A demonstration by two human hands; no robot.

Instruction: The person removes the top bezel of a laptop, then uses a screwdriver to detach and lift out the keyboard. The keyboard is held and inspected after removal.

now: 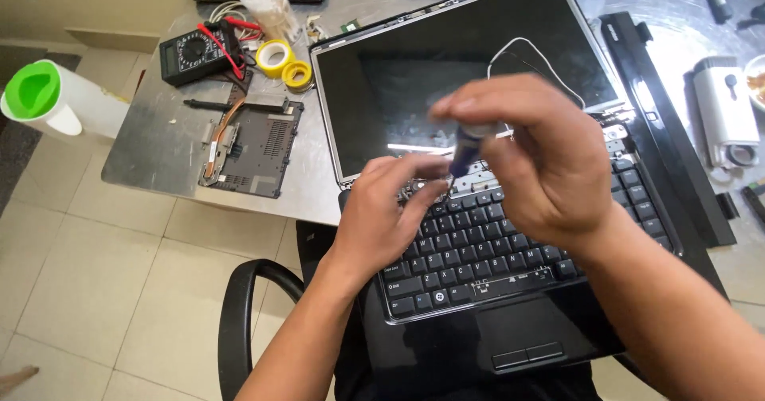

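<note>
Gripping blurred dark-blue screwdriver point(466, 150), right hand point(542, 162) fingers pinching handle; left hand point(386, 210) fingers steadying tip on black laptop point(478, 258)

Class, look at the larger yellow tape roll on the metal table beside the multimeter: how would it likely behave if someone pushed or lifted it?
The larger yellow tape roll lies flat on the table, so a push would probably slide it, not roll it. It is a hollow ring, so likely light for its size. It seems to touch the smaller yellow roll, which might shift too.

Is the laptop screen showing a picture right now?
No, the laptop screen is dark and blank, with only a thin white wire lying across it and some glare.
</note>
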